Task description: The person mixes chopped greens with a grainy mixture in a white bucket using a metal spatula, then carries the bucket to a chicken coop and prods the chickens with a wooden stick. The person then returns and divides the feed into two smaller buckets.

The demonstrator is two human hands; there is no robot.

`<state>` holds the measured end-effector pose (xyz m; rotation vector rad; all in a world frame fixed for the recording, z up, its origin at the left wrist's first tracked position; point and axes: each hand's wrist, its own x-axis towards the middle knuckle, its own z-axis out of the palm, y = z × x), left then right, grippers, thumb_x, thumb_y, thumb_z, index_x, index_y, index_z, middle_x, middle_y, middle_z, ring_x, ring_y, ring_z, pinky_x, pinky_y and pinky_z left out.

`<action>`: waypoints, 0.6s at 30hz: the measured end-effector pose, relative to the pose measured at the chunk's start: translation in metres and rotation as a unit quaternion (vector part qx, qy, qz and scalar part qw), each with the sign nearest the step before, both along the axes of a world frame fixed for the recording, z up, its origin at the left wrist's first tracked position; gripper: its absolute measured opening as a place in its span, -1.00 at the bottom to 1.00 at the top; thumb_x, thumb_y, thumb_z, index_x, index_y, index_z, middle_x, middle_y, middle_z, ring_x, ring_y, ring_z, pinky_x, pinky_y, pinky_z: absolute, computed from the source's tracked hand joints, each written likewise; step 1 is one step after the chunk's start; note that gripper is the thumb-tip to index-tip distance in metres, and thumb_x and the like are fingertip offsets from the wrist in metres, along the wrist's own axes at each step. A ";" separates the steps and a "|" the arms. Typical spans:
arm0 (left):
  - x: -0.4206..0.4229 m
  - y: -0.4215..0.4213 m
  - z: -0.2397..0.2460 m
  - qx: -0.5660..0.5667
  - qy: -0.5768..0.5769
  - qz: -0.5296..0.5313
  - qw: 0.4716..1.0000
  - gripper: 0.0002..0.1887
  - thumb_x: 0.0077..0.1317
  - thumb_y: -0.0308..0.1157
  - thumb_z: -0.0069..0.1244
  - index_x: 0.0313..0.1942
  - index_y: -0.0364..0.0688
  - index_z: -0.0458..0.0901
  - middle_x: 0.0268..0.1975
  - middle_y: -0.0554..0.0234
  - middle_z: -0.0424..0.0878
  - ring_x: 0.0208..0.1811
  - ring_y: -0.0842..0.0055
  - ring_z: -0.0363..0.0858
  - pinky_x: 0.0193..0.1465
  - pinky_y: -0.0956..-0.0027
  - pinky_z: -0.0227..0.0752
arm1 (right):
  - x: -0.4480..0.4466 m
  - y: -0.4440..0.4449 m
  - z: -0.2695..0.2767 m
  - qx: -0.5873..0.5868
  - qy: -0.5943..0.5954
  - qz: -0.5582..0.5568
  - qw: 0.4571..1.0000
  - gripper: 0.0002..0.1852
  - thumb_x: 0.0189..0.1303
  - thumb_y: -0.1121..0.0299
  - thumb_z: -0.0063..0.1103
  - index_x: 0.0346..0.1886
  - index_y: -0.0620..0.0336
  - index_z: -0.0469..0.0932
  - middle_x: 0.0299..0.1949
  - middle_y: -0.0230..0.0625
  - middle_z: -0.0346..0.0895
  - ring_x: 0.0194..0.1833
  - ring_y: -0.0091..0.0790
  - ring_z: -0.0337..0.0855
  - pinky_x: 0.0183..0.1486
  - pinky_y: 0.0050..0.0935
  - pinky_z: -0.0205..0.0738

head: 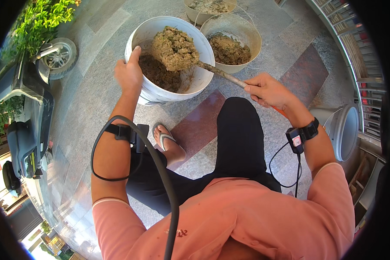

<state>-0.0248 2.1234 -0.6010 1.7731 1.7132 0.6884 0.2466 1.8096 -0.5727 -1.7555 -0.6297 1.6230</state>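
Note:
My left hand (129,72) grips the left rim of a white plastic bucket (204,48), thumb over the edge. Brown, moist mash (161,76) with green bits lies in its bottom. In my right hand (269,91) is the long handle (224,74) of a scoop, its orange end showing below my fingers. A heaped clump of the same mash (175,48) sits on the scoop's head, over the bucket's mouth, and hides the head. Just beyond stands a second bucket (256,48) with mash (229,48) in it.
A third bucket (190,13) stands at the top edge. On the right, a pale bucket (347,133) lies tipped beside a metal railing (360,74). A motor scooter (35,107) and a leafy plant (40,22) are on the left. A black cable (169,182) loops by my left arm.

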 end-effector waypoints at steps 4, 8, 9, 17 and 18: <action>0.001 0.010 -0.007 0.012 -0.027 0.009 1.000 -0.20 0.17 0.23 0.27 -0.24 -0.58 0.72 -0.18 -0.45 0.72 -0.11 -0.07 0.70 0.08 -0.07 0.47 | 0.033 -0.031 0.028 0.026 -0.028 -0.045 0.998 -0.77 0.55 0.34 0.19 -0.10 0.33 0.71 -0.60 -0.50 0.42 -0.69 -0.69 0.30 -0.69 -0.57 0.13; -0.005 0.025 -0.017 -0.011 -0.075 0.023 0.997 -0.21 0.18 0.22 0.25 -0.20 -0.59 0.74 -0.13 -0.48 0.73 -0.07 -0.10 0.70 0.12 -0.07 0.47 | 0.076 -0.062 0.044 0.010 -0.112 -0.056 0.992 -0.76 0.55 0.36 0.21 -0.11 0.39 0.72 -0.59 -0.52 0.44 -0.65 -0.71 0.32 -0.64 -0.58 0.20; -0.007 0.027 -0.020 -0.017 -0.082 0.030 0.996 -0.21 0.18 0.21 0.24 -0.19 -0.59 0.74 -0.11 -0.49 0.73 -0.07 -0.10 0.70 0.13 -0.07 0.47 | 0.084 -0.068 0.041 0.009 -0.163 -0.038 0.986 -0.77 0.54 0.38 0.20 -0.13 0.39 0.72 -0.58 -0.47 0.48 -0.63 -0.65 0.39 -0.60 -0.51 0.28; -0.018 0.035 -0.025 -0.020 -0.115 0.042 0.992 -0.22 0.18 0.13 0.25 -0.08 -0.63 0.74 -0.06 -0.49 0.74 -0.02 -0.09 0.71 0.19 -0.02 0.48 | 0.071 -0.017 -0.093 -0.075 -0.710 0.182 0.676 -0.81 0.39 0.42 0.16 -0.10 0.32 0.70 -0.28 0.02 0.73 -0.20 -0.04 0.83 -0.23 -0.08 0.74; -0.018 0.036 -0.025 -0.026 -0.119 0.039 0.992 -0.22 0.18 0.13 0.25 -0.08 -0.63 0.74 -0.06 -0.49 0.74 -0.02 -0.09 0.71 0.19 -0.02 0.48 | 0.068 0.005 -0.110 -0.097 -0.698 0.211 0.677 -0.81 0.36 0.42 0.19 -0.16 0.30 0.76 -0.19 0.03 0.74 -0.10 -0.01 0.84 -0.13 -0.07 0.79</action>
